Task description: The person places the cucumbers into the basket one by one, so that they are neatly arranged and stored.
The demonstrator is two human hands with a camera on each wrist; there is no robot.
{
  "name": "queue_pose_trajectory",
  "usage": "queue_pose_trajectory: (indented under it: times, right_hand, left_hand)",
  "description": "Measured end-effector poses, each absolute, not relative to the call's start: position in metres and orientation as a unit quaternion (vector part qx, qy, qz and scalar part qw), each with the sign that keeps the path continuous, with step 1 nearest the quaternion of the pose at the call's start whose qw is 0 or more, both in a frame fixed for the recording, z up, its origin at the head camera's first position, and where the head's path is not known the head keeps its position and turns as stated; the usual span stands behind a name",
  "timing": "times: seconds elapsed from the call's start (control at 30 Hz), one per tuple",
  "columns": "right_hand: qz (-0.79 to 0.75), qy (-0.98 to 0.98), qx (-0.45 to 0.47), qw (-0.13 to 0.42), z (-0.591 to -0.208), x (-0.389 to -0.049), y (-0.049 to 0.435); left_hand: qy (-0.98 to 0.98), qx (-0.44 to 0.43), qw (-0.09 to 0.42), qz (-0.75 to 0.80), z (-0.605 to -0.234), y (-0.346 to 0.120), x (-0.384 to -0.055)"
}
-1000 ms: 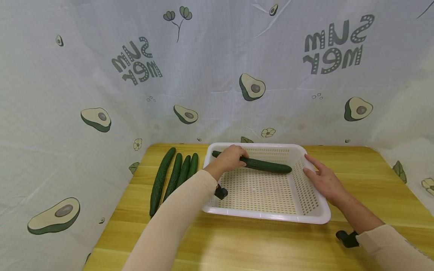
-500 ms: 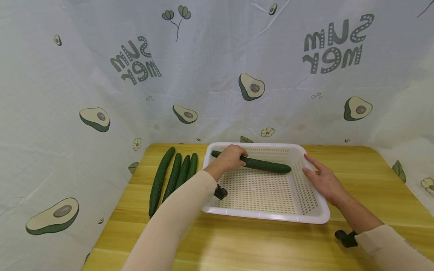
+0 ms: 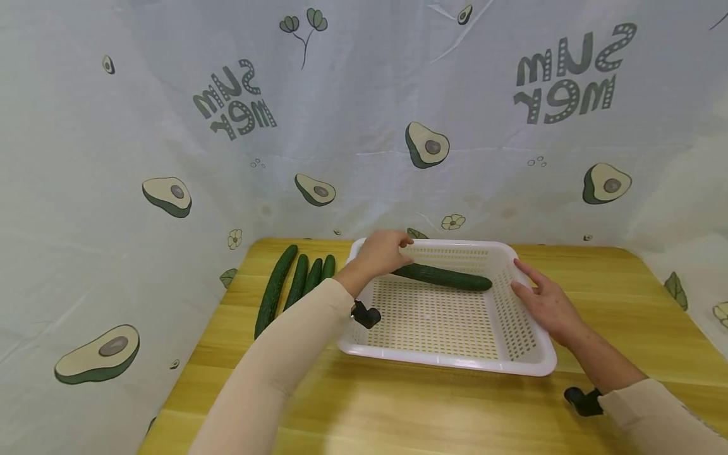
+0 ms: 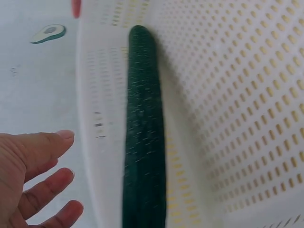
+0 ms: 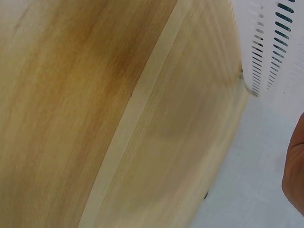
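Note:
A white plastic basket (image 3: 443,361) with a slotted floor and walls stands on the table. One long green cucumber (image 3: 449,278) lies inside along its far side; in the head view my left hand (image 3: 380,253) covers its left end. That hand is over the basket's far left corner, fingers loosely bent and apart from the cucumber. In the left wrist view the cucumber (image 4: 144,128) rests by the basket wall, with a gap between it and my fingertips. My right hand (image 3: 548,309) holds the basket's right rim, thumb over the edge; its other fingers are partly hidden.
Several cucumbers (image 3: 277,287) lie side by side on the wooden table (image 3: 409,411), left of the basket, partly behind my left sleeve. A pale curtain (image 3: 364,126) printed with avocados hangs close behind the table and along its sides.
My left hand has let go of the cucumber in the basket and lifted slightly up and to the left. The cucumber stays in place, and my right hand keeps its spot on the rim.

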State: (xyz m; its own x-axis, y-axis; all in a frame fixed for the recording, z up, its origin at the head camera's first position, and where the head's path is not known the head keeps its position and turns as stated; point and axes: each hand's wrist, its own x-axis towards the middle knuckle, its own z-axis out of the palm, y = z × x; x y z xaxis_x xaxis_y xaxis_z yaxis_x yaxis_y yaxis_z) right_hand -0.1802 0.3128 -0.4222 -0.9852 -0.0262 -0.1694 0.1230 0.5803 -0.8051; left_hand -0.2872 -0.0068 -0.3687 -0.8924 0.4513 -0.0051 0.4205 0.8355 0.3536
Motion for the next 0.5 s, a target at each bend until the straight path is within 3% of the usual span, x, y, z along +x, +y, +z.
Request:
queue_pose_trajectory:
  times: [0.5]
  right_hand:
    - [-0.456, 0.885, 0.028, 0.086, -0.421, -0.181, 0.312]
  left_hand:
    - [0.911, 0.144, -0.035, 0.385, -0.325, -0.103, -0.282]
